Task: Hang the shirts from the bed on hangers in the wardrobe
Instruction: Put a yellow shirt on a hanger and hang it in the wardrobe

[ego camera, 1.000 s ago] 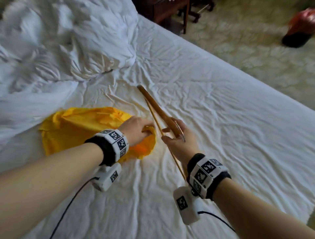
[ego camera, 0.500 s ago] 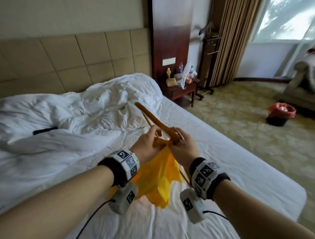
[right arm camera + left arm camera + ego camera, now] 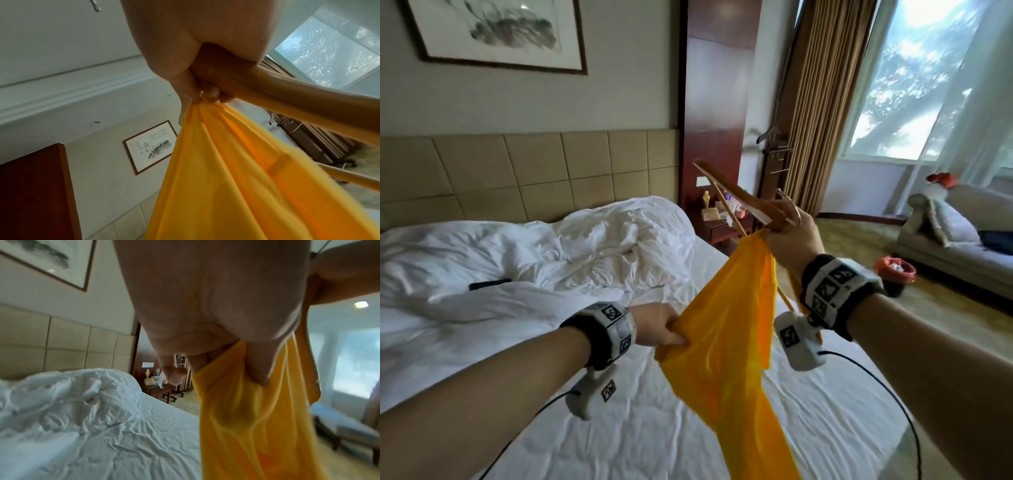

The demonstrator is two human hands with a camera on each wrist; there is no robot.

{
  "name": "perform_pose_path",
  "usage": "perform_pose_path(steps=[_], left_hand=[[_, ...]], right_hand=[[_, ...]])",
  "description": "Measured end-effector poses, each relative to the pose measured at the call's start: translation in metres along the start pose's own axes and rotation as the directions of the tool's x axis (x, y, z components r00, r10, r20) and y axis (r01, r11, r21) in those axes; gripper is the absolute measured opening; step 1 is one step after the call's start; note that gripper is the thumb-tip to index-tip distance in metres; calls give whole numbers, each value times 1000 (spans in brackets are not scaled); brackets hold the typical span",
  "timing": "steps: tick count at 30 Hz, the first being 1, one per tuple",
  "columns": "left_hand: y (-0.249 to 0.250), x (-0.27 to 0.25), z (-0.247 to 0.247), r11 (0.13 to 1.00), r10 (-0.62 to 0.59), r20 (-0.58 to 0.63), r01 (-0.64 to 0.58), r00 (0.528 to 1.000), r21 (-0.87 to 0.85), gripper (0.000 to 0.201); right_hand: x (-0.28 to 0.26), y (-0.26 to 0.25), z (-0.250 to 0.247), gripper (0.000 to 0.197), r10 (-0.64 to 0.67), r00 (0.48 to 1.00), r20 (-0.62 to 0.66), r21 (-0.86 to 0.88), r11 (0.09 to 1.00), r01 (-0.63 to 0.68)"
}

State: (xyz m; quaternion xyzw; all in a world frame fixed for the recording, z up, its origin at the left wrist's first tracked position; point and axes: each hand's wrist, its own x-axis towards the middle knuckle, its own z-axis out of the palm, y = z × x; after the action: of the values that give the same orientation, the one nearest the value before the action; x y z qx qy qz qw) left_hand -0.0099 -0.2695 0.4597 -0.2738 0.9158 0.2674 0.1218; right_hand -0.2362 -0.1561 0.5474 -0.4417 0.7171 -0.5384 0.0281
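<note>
Centre frame, above the bed (image 3: 808,428): the right hand (image 3: 792,240) clamps a hanger (image 3: 743,198) and the shirt (image 3: 729,342) top together, while the left hand (image 3: 659,329), lower left, pinches the shirt's edge, likely spreading it to find an opening.

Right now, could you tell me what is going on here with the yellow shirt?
A person stands by the bed, getting a yellow shirt ready for hanging. The right hand grips a wooden hanger together with a bunched part of the shirt. The left hand holds the shirt lower down. The shirt is off the bed but not yet on the hanger.
</note>
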Motion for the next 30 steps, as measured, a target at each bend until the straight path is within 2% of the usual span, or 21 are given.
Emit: perform_pose_path(steps=[2,3,5,6,7,8,10,12,15,18,22,24,27,30], left_hand=[[2,-19,-1,967,-50,46,37,998,253,27],[3,-29,-3,903,-84,61,49,995,428,27],[7,-43,-10,701,-67,86,-14,994,713,29],[11,-48,-14,608,-26,98,-62,995,792,30],[17,-52,-18,557,24,95,-93,995,825,31],[25,-55,-24,551,77,84,-113,993,827,33],[40,-61,-35,658,122,26,-100,992,746,34],[47,-63,-46,702,152,-39,-80,988,707,33],[47,-62,-59,678,133,-87,-26,987,734,30],[46,-54,-66,639,94,-116,29,989,769,27],[58,-46,-70,593,139,-117,12,983,805,31],[68,-45,-70,563,117,-88,7,989,826,31],[77,-40,-73,530,66,-58,14,996,848,31],[79,-32,-79,521,62,-55,15,997,854,32]], right_hand=[[-3,6,-23,48,12,999,-31,-17,1000,-13],[-5,10,-35,49,30,999,-36,-36,999,-31],[-11,17,-53,49,49,999,-8,-104,993,-50],[-16,20,-60,50,56,998,20,-143,988,-53],[-21,24,-63,50,58,997,46,-176,983,-49],[-26,28,-65,51,56,996,65,-201,979,-42],[-32,36,-65,51,64,995,77,-225,973,-45],[-32,45,-67,51,117,991,68,-227,969,-99],[-28,54,-76,48,203,975,93,-207,962,-180],[-28,58,-76,42,214,968,133,-187,964,-187],[-29,66,-73,41,240,952,189,-180,962,-206],[-27,66,-79,38,266,942,205,-142,960,-241],[-23,49,-92,27,223,967,125,82,969,-234],[-23,17,-97,21,119,986,117,472,867,-160]])
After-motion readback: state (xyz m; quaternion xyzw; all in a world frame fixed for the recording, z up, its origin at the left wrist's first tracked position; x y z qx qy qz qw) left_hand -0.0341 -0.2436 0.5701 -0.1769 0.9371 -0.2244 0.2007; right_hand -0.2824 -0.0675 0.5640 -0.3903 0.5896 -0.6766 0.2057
